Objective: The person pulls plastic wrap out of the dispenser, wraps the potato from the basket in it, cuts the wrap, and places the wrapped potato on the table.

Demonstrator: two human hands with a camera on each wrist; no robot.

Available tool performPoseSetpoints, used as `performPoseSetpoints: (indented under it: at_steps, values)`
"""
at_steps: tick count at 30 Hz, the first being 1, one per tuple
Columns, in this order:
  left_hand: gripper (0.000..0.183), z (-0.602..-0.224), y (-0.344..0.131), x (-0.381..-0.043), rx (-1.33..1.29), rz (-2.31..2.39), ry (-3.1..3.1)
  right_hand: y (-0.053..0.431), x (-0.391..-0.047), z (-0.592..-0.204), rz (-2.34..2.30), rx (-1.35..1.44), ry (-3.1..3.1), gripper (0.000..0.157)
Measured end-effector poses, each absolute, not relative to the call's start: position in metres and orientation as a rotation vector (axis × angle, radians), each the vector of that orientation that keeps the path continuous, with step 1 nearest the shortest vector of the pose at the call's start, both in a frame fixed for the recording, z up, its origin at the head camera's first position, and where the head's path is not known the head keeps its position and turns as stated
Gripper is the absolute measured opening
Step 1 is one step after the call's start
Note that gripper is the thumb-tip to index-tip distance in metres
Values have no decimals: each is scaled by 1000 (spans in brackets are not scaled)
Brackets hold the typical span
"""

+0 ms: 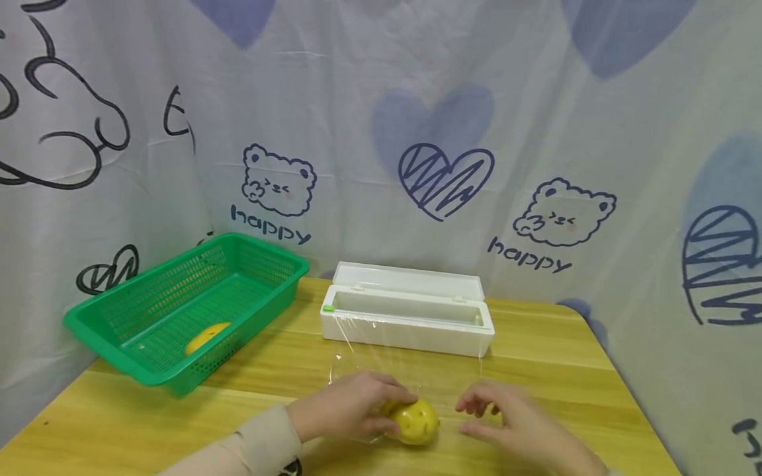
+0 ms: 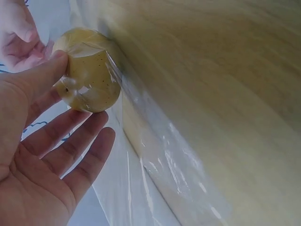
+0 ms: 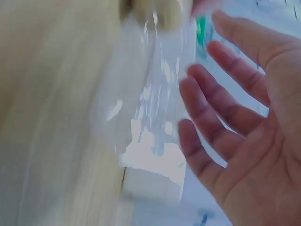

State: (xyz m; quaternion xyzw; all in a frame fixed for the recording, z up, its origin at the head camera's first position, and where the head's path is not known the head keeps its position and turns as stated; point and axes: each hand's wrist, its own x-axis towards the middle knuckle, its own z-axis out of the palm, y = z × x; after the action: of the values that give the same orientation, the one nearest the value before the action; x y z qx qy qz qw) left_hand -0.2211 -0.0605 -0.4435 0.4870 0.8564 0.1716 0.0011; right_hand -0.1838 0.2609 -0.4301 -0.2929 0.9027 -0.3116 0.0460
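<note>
A yellow potato (image 1: 417, 422) is gripped between the thumb and fingers of my left hand (image 1: 348, 404), just above the table. In the left wrist view, clear plastic wrap (image 2: 164, 146) lies over the potato (image 2: 96, 77) and trails away from it. The wrap (image 1: 411, 367) stretches back to a white wrap dispenser box (image 1: 411, 337) with its lid raised. To the right of the potato, my right hand (image 1: 506, 420) is apart from it, fingers loosely bent and holding nothing. The right wrist view shows that palm (image 3: 249, 113) beside the wrap.
A green plastic basket (image 1: 256, 330) stands at the left with a yellow potato-like item (image 1: 205, 337) inside. The wooden table (image 1: 553, 357) ends at a patterned curtain (image 1: 357, 218) behind the box.
</note>
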Motion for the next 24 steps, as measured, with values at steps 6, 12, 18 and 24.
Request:
performPoseSetpoints:
  at_steps: [6,12,18,24]
  values:
    - [48,-444,-61,-223,1524,588,2665,221,-181,-440,-819,-1233,2925,19]
    - [47,-445,-63,-225,1546,693,2623,208,-186,-449,-783,-1203,2948,24]
    - [47,-445,-64,-227,1462,762,2575,208,-192,-454,-896,-1253,2858,19]
    - [48,-445,-64,-226,1434,764,2569,210,-196,-456,-961,-1262,2780,15]
